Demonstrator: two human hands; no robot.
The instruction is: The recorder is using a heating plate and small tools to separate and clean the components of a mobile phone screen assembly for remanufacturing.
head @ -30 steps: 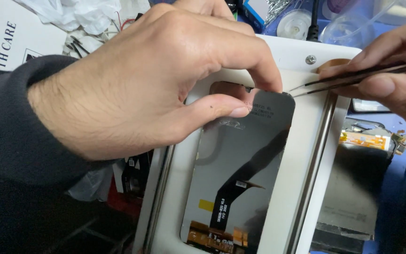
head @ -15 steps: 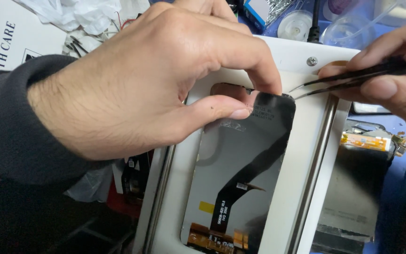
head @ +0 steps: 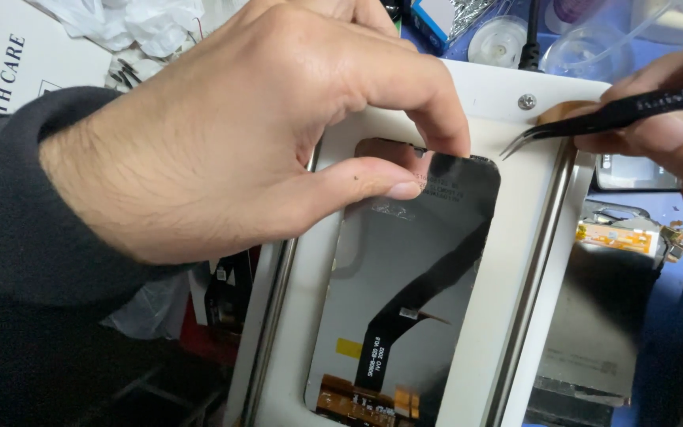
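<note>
Tweezers (head: 618, 117) are in my right hand (head: 673, 134), which comes in from the right edge; the fingers are closed around the black shaft, and the curved tip points left, hanging just over the white frame (head: 507, 95) near the top right corner of the phone screen (head: 413, 285). I cannot tell if the tip touches anything.

Phone screen lies face down in the middle of the white frame, with its grey back toward me. A black flat cable (head: 413, 304) runs across this back from the right side down to the near edge, where some orange contacts (head: 357, 399) are seen. A small yellow patch (head: 349, 348) sits just left of the cable.

With my left hand (head: 223, 150) I reach from the left, the dark sleeve (head: 17, 205) covering the wrist. Thumb and first finger are pinched together on the far left corner of the screen; the thumb presses flat on the back, the fingertip comes down from above.

One screw (head: 526, 101) sits in the far part of the frame. Right of the frame lies another phone part (head: 602, 316) with an orange strip (head: 616, 237). Far left there is a white printed box (head: 9, 55) and some crumpled white plastic (head: 128, 20).
</note>
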